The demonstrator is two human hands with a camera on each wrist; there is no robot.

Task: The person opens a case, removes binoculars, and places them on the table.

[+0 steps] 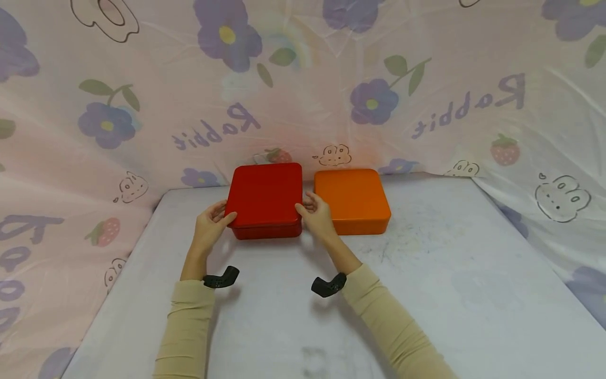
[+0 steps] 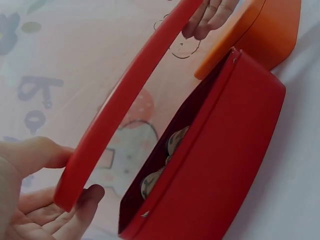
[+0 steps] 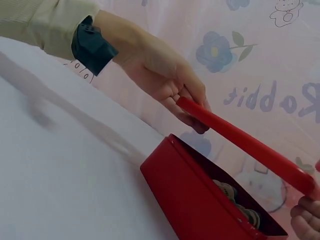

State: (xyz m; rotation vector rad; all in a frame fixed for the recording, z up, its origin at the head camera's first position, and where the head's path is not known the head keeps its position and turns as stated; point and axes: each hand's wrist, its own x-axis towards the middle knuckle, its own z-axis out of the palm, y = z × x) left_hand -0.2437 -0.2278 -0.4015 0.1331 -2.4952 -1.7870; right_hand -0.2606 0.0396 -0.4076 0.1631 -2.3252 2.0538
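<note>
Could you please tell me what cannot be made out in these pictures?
Full contents of the red box: in the head view, the red lid covers them; in both wrist views, its wall hides all but parts of the patterned items.
Inside of the orange box: in the head view, its closed top hides it.
Right hand: in the right wrist view, the right edge cuts it off.

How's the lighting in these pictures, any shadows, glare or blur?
Head view: fairly even light, soft shadows beside both sleeves; left wrist view: fine detail looks soft, no strong glare on the red lid; right wrist view: a long, soft-edged shadow across the white table.
</note>
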